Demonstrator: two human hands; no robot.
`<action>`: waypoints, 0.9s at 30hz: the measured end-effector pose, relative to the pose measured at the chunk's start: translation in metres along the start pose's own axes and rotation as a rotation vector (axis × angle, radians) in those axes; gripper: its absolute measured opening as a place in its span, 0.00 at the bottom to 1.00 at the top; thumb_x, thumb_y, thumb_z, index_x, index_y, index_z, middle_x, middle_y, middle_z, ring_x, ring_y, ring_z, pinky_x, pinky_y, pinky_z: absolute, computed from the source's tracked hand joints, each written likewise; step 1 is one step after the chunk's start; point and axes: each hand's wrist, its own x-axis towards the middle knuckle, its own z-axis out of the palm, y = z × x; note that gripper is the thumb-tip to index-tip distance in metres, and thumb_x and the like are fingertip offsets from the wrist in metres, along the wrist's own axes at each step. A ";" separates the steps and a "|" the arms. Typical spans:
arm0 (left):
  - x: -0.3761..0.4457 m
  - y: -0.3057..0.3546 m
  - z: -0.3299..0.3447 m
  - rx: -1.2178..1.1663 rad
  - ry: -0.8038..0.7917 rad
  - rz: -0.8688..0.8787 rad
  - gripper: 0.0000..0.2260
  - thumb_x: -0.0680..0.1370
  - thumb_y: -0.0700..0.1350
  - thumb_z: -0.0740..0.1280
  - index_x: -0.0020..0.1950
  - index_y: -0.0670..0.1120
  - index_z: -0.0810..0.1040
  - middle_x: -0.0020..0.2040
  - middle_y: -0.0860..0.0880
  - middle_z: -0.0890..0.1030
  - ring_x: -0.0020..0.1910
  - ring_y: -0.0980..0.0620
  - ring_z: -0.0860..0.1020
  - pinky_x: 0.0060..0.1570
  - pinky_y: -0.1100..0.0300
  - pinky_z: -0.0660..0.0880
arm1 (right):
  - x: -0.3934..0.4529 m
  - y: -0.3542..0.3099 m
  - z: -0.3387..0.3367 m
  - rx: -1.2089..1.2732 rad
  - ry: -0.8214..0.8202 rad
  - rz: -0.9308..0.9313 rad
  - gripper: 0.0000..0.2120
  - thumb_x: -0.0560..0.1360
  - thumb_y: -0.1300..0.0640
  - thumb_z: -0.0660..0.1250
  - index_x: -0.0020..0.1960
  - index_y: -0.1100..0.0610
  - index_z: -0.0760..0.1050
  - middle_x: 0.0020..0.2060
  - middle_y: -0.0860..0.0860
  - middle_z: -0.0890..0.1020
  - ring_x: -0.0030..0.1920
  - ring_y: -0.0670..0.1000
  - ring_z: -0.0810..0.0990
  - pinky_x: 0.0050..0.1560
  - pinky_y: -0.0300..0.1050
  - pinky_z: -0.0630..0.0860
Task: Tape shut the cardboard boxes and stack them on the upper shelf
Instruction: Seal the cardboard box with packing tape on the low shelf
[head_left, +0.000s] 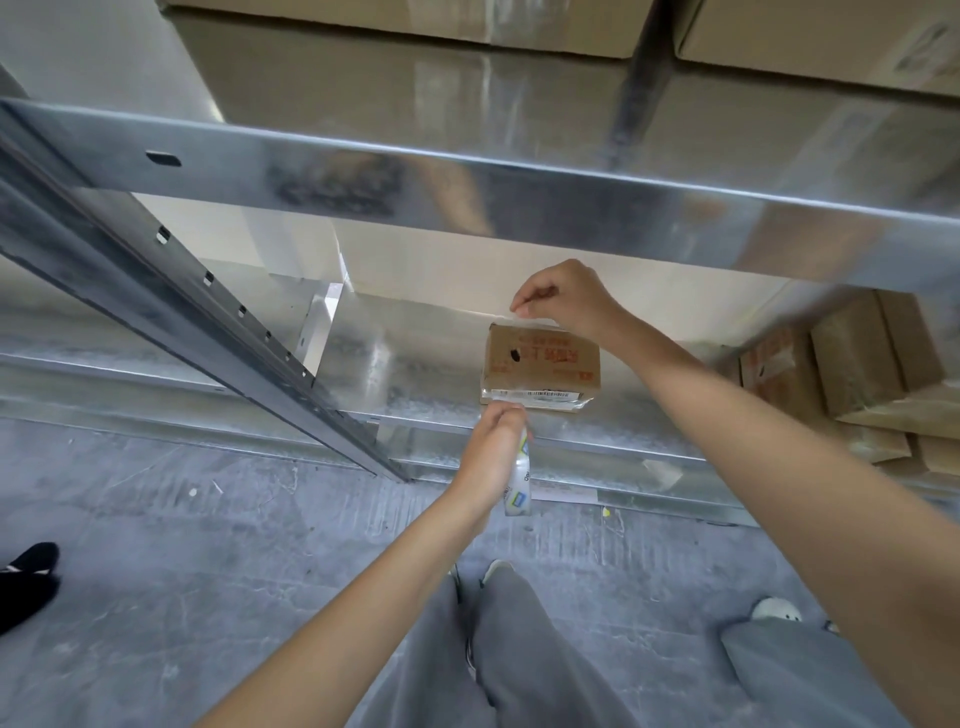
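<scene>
Cardboard box (543, 364), small and flat, lies on the lower metal shelf (415, 374), near its front edge, roughly in the middle of the view. Red print and a dark spot on its top, a white barcode label along the near edge. Clear tape looks stretched over the box top from far edge to near edge, shiny, hard to trace exactly.

Right hand (563, 296) hangs over the far edge of the box, fingers curled in, thumb and forefinger pinching what looks like the clear tape end just above the box. Left hand (491, 447) sits at the near edge of the box, in front of the shelf lip, closed around a tape roll (519, 480) with a white and blue-green label; the roll hangs below the fist. Both forearms bare.

More cardboard boxes (852, 374) piled at the right end of the same shelf, well apart from the small box. Upper shelf (519, 176) crosses the top of the view, its front beam blurred, with big cartons (405, 31) standing on it. Slotted metal upright (208, 322) runs diagonally at left.

Person stands on a grey concrete floor (208, 571), grey trousers (519, 649) and light shoes visible below. Black shoe (28, 577) at the left edge.
</scene>
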 end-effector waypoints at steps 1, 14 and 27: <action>0.001 0.002 0.001 -0.007 -0.001 -0.010 0.08 0.80 0.48 0.59 0.42 0.52 0.72 0.45 0.47 0.76 0.43 0.48 0.72 0.46 0.53 0.68 | 0.001 0.001 0.001 0.002 0.008 0.001 0.04 0.71 0.62 0.74 0.46 0.59 0.85 0.42 0.49 0.85 0.43 0.44 0.80 0.48 0.25 0.70; 0.013 -0.003 0.006 -0.061 -0.005 -0.044 0.07 0.82 0.49 0.57 0.45 0.52 0.71 0.47 0.47 0.75 0.44 0.48 0.72 0.47 0.53 0.68 | 0.015 0.012 0.013 0.036 -0.021 0.024 0.04 0.71 0.63 0.74 0.45 0.60 0.84 0.40 0.48 0.84 0.43 0.43 0.79 0.42 0.21 0.67; 0.016 -0.014 0.010 -0.028 0.051 0.260 0.26 0.82 0.41 0.56 0.73 0.68 0.58 0.43 0.58 0.72 0.33 0.74 0.72 0.34 0.81 0.67 | 0.023 0.010 0.005 0.273 -0.302 0.412 0.06 0.73 0.67 0.70 0.42 0.58 0.83 0.37 0.52 0.84 0.39 0.49 0.81 0.38 0.39 0.77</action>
